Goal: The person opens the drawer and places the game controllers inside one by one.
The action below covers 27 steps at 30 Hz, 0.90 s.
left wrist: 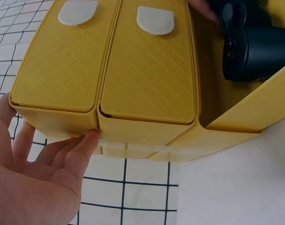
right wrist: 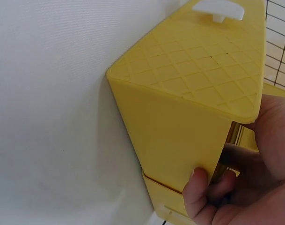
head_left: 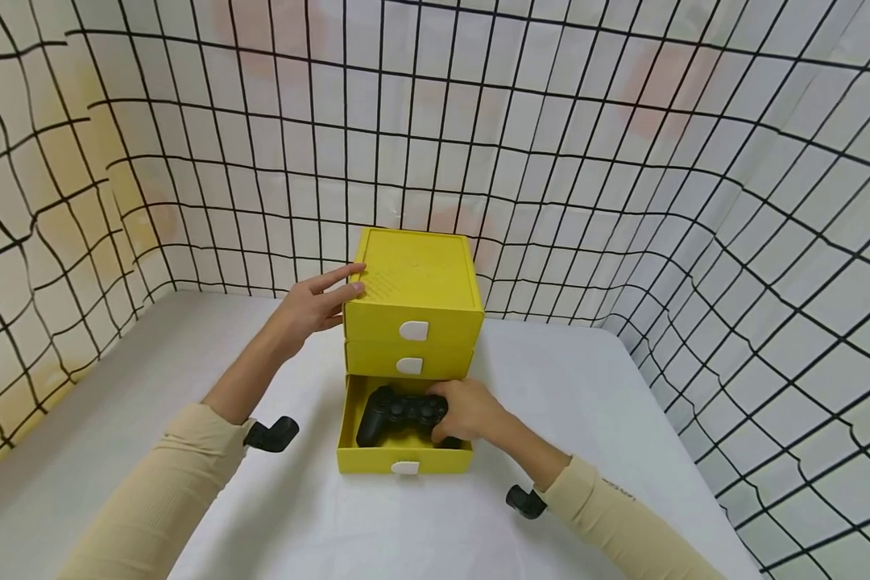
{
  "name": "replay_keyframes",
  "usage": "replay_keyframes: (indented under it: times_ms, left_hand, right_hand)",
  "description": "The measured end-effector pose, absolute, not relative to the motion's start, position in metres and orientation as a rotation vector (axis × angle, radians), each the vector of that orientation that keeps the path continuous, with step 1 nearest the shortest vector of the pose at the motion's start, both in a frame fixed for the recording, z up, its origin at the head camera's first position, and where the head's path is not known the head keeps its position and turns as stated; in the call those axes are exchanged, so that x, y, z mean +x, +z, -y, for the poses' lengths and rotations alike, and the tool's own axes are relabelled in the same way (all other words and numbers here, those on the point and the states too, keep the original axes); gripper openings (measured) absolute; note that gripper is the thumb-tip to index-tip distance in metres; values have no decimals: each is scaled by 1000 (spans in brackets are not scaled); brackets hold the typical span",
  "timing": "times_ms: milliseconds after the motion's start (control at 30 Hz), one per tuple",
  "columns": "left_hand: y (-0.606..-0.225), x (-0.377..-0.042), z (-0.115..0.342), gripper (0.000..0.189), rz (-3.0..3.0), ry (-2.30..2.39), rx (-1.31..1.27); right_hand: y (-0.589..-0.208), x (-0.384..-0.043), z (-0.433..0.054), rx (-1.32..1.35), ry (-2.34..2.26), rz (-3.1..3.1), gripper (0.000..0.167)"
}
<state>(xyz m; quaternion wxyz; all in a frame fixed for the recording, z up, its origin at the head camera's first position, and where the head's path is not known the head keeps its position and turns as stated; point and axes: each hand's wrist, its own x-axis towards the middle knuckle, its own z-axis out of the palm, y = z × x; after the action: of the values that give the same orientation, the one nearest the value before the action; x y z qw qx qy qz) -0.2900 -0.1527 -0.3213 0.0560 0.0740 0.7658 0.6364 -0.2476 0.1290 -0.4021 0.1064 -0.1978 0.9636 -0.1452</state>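
Note:
A yellow drawer unit (head_left: 420,270) stands on the table with its bottom drawer (head_left: 406,461) pulled out. In that drawer lies a black game controller (head_left: 399,411), also partly seen in the left wrist view as a dark grip (left wrist: 259,51). My right hand (head_left: 471,408) reaches over the drawer's right wall and grips the controller's right end. In the right wrist view, fingertips (right wrist: 198,185) touch the outside of the wall, and the controller is mostly hidden. With fairly straight fingers, my left hand (head_left: 304,310) rests against the unit's upper left side.
Two upper drawers with white tabs (head_left: 413,330) are closed. A white cloth (head_left: 565,403) covers the table around the unit. Black netting (head_left: 435,145) before pale walls surrounds the back and sides. Black wrist mounts (head_left: 271,435) show near both sleeves.

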Motion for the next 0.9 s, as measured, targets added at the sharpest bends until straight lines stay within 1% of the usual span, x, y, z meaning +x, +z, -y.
replay_keyframes:
  times_ms: [267,433,700,900]
  left_hand:
    - [-323,-291,152,60,-2344,1916,226]
    - [-324,-292,153,62,-2345,1913,225]
    - [-323,-292,151,62,-2354,1902,216]
    - [-324,-292,152,63,-2361,1893,222]
  right_hand:
    - [-402,-246,-129,-585,-459,-2836,66]
    - [-396,-242,-132,-588,-513,-2820,68]
    - [-384,-229,-145,-598,-631,-2792,74]
    - [-377,-214,-155,-602,-628,-2777,78]
